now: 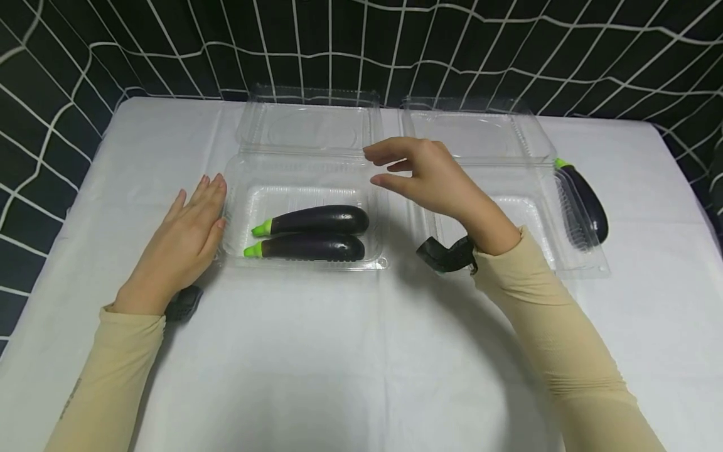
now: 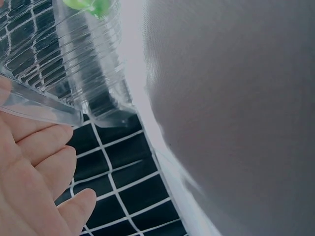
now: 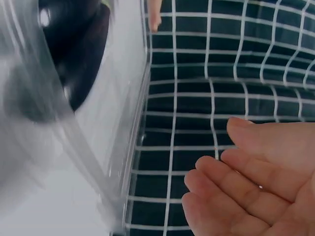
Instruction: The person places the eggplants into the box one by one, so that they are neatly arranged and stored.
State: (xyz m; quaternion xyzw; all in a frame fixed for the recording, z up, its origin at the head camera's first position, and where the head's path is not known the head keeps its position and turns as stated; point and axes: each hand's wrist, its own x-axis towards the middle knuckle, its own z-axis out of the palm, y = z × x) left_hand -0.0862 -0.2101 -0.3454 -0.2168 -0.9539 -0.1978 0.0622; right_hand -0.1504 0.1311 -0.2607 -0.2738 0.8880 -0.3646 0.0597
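Two dark purple eggplants (image 1: 319, 221) with bright green stem ends lie side by side in a clear plastic clamshell box (image 1: 299, 172), its lid (image 1: 307, 125) standing open at the back. My left hand (image 1: 183, 242) is at the left edge of this box, fingers straight, and in the left wrist view its fingertips are right at the clear wall. My right hand (image 1: 420, 172) hovers over the box's right side with fingers loosely bent and thumb apart, holding nothing. In the right wrist view the eggplants (image 3: 74, 54) show through the blurred plastic.
To the right stands a second clear clamshell box (image 1: 491, 238) with its lid (image 1: 469, 132) open. Another eggplant (image 1: 587, 201) lies at that box's right side, partly seen through its plastic. A white cloth (image 1: 294, 351) covers the table; dark grid-patterned fabric (image 1: 339, 44) hangs behind.
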